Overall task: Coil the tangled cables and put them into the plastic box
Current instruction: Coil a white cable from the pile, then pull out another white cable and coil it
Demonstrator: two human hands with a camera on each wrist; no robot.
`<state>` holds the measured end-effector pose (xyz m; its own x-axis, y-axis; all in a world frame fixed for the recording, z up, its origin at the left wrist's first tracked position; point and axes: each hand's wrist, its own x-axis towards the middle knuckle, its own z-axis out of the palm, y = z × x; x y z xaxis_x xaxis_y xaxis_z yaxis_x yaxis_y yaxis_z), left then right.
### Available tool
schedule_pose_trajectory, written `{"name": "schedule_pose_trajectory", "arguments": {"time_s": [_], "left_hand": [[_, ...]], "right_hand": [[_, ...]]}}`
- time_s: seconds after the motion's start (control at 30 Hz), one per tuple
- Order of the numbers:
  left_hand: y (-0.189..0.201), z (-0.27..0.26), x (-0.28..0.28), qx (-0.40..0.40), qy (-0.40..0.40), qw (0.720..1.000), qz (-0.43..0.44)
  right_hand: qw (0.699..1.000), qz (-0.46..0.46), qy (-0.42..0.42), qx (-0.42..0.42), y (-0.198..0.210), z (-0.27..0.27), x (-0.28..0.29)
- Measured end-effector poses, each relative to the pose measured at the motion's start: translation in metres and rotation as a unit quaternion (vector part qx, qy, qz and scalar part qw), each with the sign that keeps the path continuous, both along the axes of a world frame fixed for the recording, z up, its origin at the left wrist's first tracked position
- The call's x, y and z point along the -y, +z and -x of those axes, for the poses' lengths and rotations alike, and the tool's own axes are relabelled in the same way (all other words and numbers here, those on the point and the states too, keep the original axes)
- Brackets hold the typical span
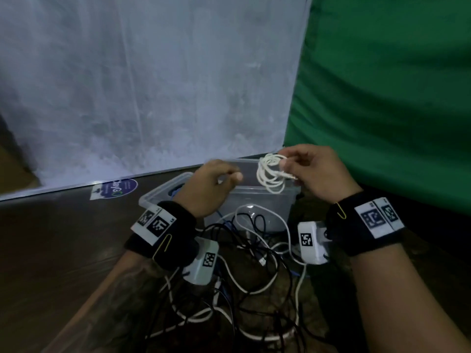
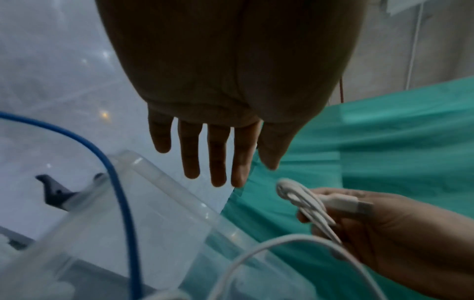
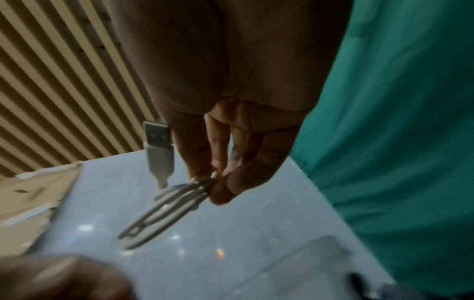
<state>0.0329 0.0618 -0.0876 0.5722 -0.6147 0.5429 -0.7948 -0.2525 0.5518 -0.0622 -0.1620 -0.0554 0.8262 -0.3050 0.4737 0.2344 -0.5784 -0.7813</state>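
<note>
While my right hand (image 1: 318,171) pinches the white USB cable coil (image 1: 271,174), left hand (image 1: 211,187) empty with fingers straight, I lower it into the plastic box (image 1: 262,207) at 6 o'clock, loops bunched.

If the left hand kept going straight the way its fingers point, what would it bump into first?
Probably the coiled white cable pinched in the right hand. The left hand, fingers straight and empty, points toward it above the plastic box. Depth is unclear, so it might pass just beside the coil.

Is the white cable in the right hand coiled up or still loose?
Coiled. The white cable hangs in stacked loops pinched by the right hand above the plastic box.
</note>
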Motion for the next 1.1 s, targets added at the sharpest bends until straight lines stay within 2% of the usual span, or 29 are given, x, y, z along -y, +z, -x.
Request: {"name": "schedule_pose_trajectory", "arguments": {"time_s": [0.07, 0.17, 0.3, 0.37, 0.43, 0.5, 0.53, 0.57, 0.63, 0.67, 0.73, 0.77, 0.83, 0.9, 0.93, 1.03, 1.1], "left_hand": [[-0.006, -0.006, -0.001, 0.004, 0.014, 0.999, -0.039], [-0.011, -0.01, 0.001, 0.018, 0.028, 0.997, -0.063], [-0.008, -0.008, 0.002, 0.024, 0.043, 0.997, -0.061], [-0.007, -0.006, 0.002, 0.015, 0.045, 0.997, -0.058], [-0.007, -0.005, 0.003, 0.01, 0.046, 0.997, -0.058], [-0.006, -0.003, 0.004, 0.007, 0.047, 0.997, -0.065], [-0.005, -0.002, 0.004, 0.007, 0.047, 0.997, -0.068], [-0.005, -0.002, 0.004, 0.009, 0.047, 0.996, -0.072], [-0.004, -0.002, 0.004, 0.013, 0.047, 0.996, -0.08], [-0.004, -0.002, 0.004, 0.013, 0.048, 0.995, -0.083], [-0.004, -0.002, 0.005, 0.017, 0.051, 0.995, -0.089], [-0.004, -0.001, 0.006, 0.021, 0.051, 0.994, -0.089], [-0.003, 0.0, 0.006, 0.034, 0.053, 0.994, -0.091], [-0.004, 0.0, 0.006, 0.05, 0.05, 0.993, -0.09], [-0.004, 0.0, 0.005, 0.055, 0.046, 0.993, -0.089], [-0.003, 0.003, 0.005, 0.059, 0.04, 0.993, -0.093], [-0.001, 0.005, 0.005, 0.057, 0.037, 0.994, -0.09]], "right_hand": [[0.996, -0.012, -0.083, -0.013, -0.009, 0.003, 0.03], [0.978, 0.021, -0.189, -0.084, -0.031, 0.01, 0.063], [0.954, 0.015, -0.24, -0.181, -0.059, 0.019, 0.082], [0.948, 0.009, -0.201, -0.246, -0.067, 0.024, 0.083], [0.926, 0.069, -0.155, -0.337, -0.072, 0.028, 0.082], [0.917, 0.049, -0.159, -0.363, -0.074, 0.027, 0.086], [0.914, 0.076, -0.144, -0.372, -0.07, 0.029, 0.082], [0.915, 0.108, -0.138, -0.364, -0.067, 0.028, 0.08], [0.931, 0.104, -0.165, -0.31, -0.057, 0.029, 0.069], [0.931, 0.14, -0.154, -0.3, -0.055, 0.029, 0.065], [0.942, 0.156, -0.078, -0.287, -0.049, 0.034, 0.047], [0.934, 0.167, -0.02, -0.315, -0.051, 0.037, 0.035], [0.893, 0.234, 0.068, -0.377, -0.056, 0.04, 0.008], [0.859, 0.299, 0.089, -0.407, -0.066, 0.035, -0.005], [0.851, 0.315, 0.09, -0.409, -0.069, 0.033, -0.009], [0.857, 0.32, 0.075, -0.397, -0.068, 0.033, -0.011], [0.877, 0.299, 0.067, -0.37, -0.059, 0.038, -0.009]]}}
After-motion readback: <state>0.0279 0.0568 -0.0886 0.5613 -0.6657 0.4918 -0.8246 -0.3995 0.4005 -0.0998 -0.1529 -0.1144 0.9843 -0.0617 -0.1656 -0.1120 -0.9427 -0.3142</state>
